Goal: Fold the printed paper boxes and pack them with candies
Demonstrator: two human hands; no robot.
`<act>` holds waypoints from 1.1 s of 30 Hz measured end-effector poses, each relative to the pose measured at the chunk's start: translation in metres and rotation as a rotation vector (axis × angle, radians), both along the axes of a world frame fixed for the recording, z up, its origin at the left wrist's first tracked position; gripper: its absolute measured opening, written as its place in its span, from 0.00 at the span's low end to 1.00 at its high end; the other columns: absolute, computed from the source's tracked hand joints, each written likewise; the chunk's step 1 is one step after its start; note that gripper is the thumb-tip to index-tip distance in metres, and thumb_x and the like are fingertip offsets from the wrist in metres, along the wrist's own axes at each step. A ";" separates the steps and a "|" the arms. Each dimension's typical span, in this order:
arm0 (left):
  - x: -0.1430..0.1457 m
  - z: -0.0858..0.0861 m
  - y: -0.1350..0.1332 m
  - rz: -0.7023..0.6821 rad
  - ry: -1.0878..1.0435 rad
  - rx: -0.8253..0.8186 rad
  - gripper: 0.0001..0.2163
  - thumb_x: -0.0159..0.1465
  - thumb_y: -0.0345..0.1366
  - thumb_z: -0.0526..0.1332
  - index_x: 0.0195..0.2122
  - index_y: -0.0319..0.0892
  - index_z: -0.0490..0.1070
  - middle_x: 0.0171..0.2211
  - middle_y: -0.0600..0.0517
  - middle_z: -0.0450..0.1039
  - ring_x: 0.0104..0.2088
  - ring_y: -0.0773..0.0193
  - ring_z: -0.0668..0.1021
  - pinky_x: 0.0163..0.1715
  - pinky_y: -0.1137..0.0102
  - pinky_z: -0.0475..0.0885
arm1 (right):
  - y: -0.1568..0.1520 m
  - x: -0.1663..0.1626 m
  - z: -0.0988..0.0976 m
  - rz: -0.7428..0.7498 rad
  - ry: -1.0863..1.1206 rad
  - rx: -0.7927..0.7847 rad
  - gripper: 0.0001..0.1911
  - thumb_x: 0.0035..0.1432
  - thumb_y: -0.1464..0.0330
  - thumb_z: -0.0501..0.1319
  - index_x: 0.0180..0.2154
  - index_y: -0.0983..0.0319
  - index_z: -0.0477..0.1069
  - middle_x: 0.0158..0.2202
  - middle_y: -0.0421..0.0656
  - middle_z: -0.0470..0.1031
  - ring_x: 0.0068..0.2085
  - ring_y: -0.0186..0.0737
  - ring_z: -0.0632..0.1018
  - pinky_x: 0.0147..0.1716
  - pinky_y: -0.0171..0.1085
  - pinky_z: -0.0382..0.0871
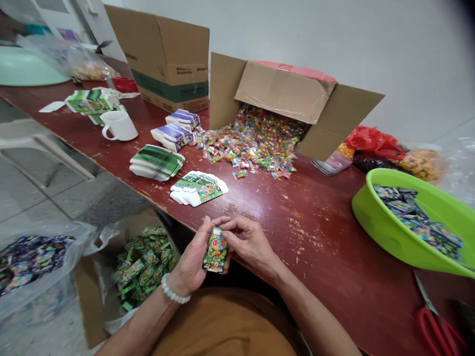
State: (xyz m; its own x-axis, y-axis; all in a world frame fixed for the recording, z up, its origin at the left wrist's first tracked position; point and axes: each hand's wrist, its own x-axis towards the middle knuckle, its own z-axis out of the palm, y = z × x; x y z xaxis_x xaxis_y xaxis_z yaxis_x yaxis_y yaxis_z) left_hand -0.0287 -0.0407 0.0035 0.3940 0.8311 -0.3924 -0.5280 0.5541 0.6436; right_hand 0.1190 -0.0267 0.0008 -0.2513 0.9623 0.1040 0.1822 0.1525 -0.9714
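A small green printed candy box is held upright just in front of my body, at the table's near edge. My left hand, with a beaded bracelet at its wrist, is wrapped around the box from the left. The fingers of my right hand are bent together at the box's upper end and touch its white top flap. Beyond my hands lie a fanned stack of flat green boxes and a thicker pile of green cartons. Wrapped candies spread across the table behind them.
A tipped cardboard box spills the candies. A white mug and purple boxes stand at left. At right are a lime-green basin of packets and red-handled scissors. A carton of green boxes sits below the table.
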 end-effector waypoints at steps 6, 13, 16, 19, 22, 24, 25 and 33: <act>-0.002 0.001 -0.001 -0.012 0.037 0.025 0.28 0.67 0.54 0.52 0.62 0.42 0.64 0.30 0.46 0.79 0.18 0.63 0.77 0.16 0.71 0.72 | 0.004 -0.008 0.006 0.033 0.332 -0.297 0.09 0.52 0.64 0.66 0.28 0.62 0.70 0.35 0.43 0.79 0.19 0.27 0.68 0.18 0.31 0.65; -0.004 -0.003 0.005 0.027 -0.020 -0.061 0.20 0.66 0.39 0.57 0.58 0.41 0.69 0.37 0.46 0.80 0.18 0.66 0.77 0.15 0.71 0.73 | -0.008 0.002 0.004 0.128 -0.080 0.041 0.12 0.56 0.61 0.66 0.39 0.59 0.73 0.44 0.45 0.75 0.39 0.40 0.75 0.37 0.39 0.71; -0.005 -0.010 0.009 0.076 -0.082 -0.088 0.18 0.66 0.37 0.58 0.56 0.41 0.71 0.39 0.47 0.80 0.21 0.67 0.78 0.18 0.73 0.73 | -0.014 -0.001 -0.002 0.182 -0.287 0.165 0.40 0.40 0.56 0.75 0.53 0.59 0.65 0.51 0.49 0.69 0.49 0.50 0.72 0.48 0.48 0.68; -0.007 -0.010 0.012 0.140 -0.107 -0.084 0.17 0.67 0.38 0.57 0.55 0.41 0.71 0.41 0.47 0.80 0.28 0.64 0.81 0.25 0.72 0.77 | -0.015 -0.010 -0.006 0.184 -0.398 0.320 0.53 0.36 0.59 0.76 0.61 0.59 0.54 0.60 0.55 0.61 0.58 0.57 0.65 0.55 0.53 0.61; -0.011 -0.005 0.014 0.212 -0.103 -0.101 0.17 0.69 0.38 0.56 0.56 0.40 0.70 0.43 0.46 0.80 0.36 0.60 0.83 0.38 0.67 0.78 | -0.010 -0.023 -0.010 0.108 -0.455 0.437 0.44 0.42 0.67 0.69 0.61 0.58 0.54 0.59 0.54 0.63 0.58 0.56 0.65 0.55 0.53 0.59; -0.013 -0.004 0.015 0.246 -0.097 -0.122 0.17 0.70 0.39 0.54 0.56 0.40 0.69 0.44 0.46 0.80 0.38 0.58 0.83 0.43 0.64 0.78 | -0.005 -0.031 -0.011 0.105 -0.449 0.454 0.41 0.40 0.69 0.66 0.58 0.58 0.58 0.56 0.52 0.66 0.55 0.55 0.67 0.54 0.51 0.59; -0.014 -0.004 0.015 0.258 -0.093 -0.138 0.17 0.70 0.39 0.53 0.56 0.39 0.69 0.43 0.45 0.80 0.38 0.58 0.83 0.43 0.63 0.77 | -0.003 -0.034 -0.012 0.117 -0.438 0.451 0.40 0.39 0.69 0.66 0.57 0.58 0.60 0.55 0.51 0.67 0.54 0.55 0.67 0.53 0.51 0.60; -0.063 -0.026 0.005 0.314 0.254 -0.017 0.19 0.66 0.47 0.58 0.54 0.42 0.67 0.27 0.52 0.76 0.22 0.62 0.77 0.22 0.68 0.74 | 0.034 -0.039 -0.025 0.285 -0.409 0.352 0.52 0.39 0.55 0.74 0.62 0.58 0.55 0.59 0.51 0.63 0.57 0.53 0.66 0.55 0.50 0.61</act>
